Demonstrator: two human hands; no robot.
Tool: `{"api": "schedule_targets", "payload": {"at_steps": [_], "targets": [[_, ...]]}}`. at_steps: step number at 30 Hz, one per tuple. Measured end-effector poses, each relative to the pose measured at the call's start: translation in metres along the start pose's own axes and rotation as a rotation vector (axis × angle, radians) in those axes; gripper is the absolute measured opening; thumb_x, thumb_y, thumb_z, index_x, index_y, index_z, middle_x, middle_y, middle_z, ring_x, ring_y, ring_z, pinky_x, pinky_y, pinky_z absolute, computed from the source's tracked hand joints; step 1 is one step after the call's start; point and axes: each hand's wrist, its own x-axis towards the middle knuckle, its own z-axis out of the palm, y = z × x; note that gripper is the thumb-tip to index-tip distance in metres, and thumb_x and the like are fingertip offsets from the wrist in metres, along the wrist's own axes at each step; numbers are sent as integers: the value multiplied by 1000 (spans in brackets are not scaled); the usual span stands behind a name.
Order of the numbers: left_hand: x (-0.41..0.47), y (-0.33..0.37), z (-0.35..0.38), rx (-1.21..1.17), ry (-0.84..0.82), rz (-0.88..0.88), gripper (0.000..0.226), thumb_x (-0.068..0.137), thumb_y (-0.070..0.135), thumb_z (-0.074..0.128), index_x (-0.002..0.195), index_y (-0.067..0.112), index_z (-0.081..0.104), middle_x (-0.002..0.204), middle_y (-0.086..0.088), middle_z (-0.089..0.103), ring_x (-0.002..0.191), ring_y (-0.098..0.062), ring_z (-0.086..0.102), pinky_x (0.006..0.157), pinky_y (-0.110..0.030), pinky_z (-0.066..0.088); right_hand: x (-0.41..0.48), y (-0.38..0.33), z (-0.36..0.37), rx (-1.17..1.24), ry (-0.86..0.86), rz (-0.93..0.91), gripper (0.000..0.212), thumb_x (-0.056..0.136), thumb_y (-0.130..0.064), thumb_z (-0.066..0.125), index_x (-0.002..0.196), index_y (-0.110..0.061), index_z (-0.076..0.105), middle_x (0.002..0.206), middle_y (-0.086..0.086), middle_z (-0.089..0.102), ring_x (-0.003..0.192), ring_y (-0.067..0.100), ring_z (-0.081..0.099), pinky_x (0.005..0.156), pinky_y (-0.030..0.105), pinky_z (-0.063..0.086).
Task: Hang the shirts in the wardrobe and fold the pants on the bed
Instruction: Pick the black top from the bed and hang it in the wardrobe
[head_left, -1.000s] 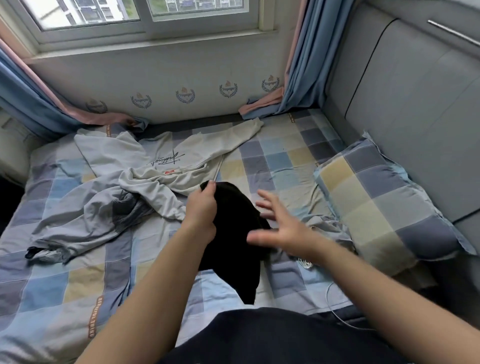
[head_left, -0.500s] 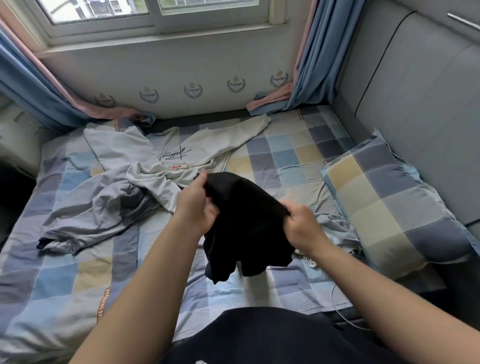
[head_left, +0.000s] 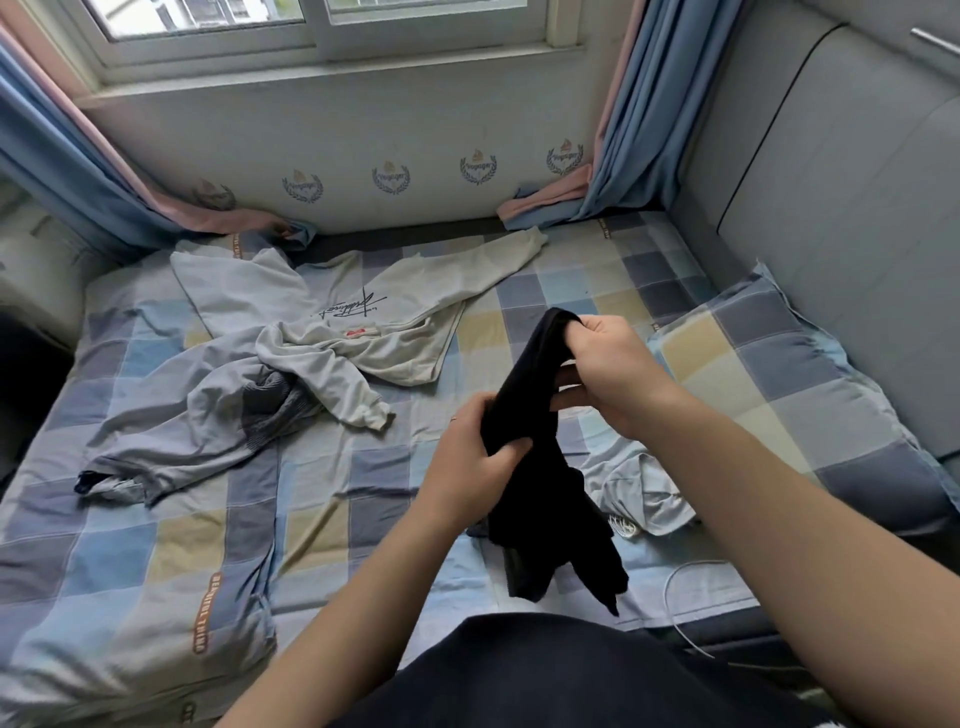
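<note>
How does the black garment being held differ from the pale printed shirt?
The black garment is plain; the pale shirt bears script lettering. The black garment hangs bunched from the left hand and right hand; the pale shirt lies spread on the bed. Both are unfolded.

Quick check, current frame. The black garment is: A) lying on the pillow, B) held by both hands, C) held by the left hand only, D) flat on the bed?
B: the left hand grips the black garment mid-length and the right hand holds its upper end, with the rest hanging over the bed.
</note>
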Motion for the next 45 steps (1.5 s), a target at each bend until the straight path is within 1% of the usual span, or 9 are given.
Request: {"api": "schedule_targets", "payload": {"at_steps": [5,11,15,20,25,29,37,41,45], "targets": [[11,-12,-4,43,263,32,21,99,9,54,80,17,59,67,5,55,64,-16,50,61,-32,35,9,4,-13,-2,99,4,29,102,-19,49,81,-5,65,67,5,62,57,16,66,52,32,56],[28,-3,-35,29,418,63,24,101,12,51,82,17,63,71,9,62,68,-4,53,68,-26,40,13,27,-39,-340,200,-210,38,93,-16,58,68,9,44,60,3,33,57,16,30,55,30,25],[40,5,-49,66,503,117,20,102,14,49,89,21,63,80,12,64,77,0,56,73,-16,40,12,42,-42,-371,196,-254,38,87,-8,60,58,-11,34,58,0,27,55,14,26,54,30,23],[48,18,-52,-4,329,130,26,103,13,49,80,20,55,73,10,53,68,5,49,67,-16,36,15,49,-38,-193,150,-100,15,95,-15,60,86,-21,50,66,-3,56,56,12,48,50,26,39],[36,23,-56,224,4,244,39,71,57,76,102,40,59,91,23,65,83,4,63,69,-13,48,15,37,-33,65,96,-21,10,98,-18,61,89,-15,65,76,4,70,66,15,67,56,27,53],[36,6,-55,434,-12,358,48,78,19,62,124,25,50,110,6,59,99,-16,58,83,-32,47,14,20,-35,148,105,-43,17,100,-14,58,85,-14,66,73,2,69,64,14,66,57,27,55],[34,-24,-50,260,232,27,10,96,9,59,94,17,65,78,8,66,68,-6,56,62,-16,37,9,28,-53,288,110,38,17,102,-11,54,91,-13,67,83,8,71,69,19,70,59,30,58],[36,-11,-47,-49,221,-174,18,98,8,53,88,19,63,78,2,65,61,-7,57,58,-21,45,13,49,-59,-54,254,6,9,99,-10,57,99,-18,59,107,12,66,86,20,64,75,32,53],[36,8,-40,-439,219,-402,14,99,5,49,101,8,63,87,-14,66,72,-24,65,62,-35,56,-11,66,-39,-313,25,-113,16,94,-17,69,106,-19,60,109,1,65,101,14,62,80,16,51]]}}
